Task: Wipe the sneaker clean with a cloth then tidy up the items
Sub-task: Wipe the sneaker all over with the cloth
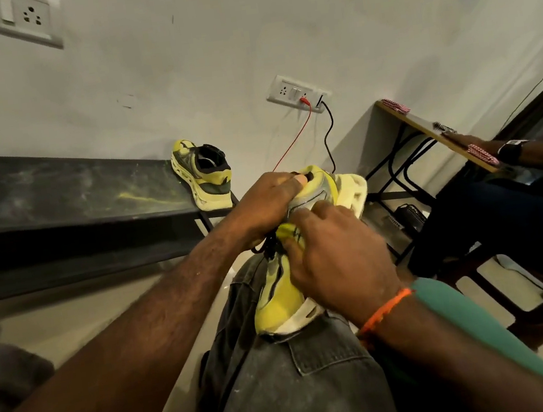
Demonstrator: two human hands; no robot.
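Both hands grip the sneaker (285,294) propped on the knee (283,359), left hand (264,203) at its collar, right hand (336,259) mid-body; no cloth shows; a loosened hold could drop it onto the floor below the knee.

Your sneaker (283,294) looks like smooth yellow synthetic with grey mesh panels, a matt foam-like sole, and black woven laces. Your jeans (287,387) are grey denim, faded and dusty. The shoe rack (71,194) is dark, matt, scuffed with yellowish streaks, on metal-looking tubes. The tabletop (426,130) looks like pale wood on black metal legs. The floor (71,322) is smooth, slightly glossy.
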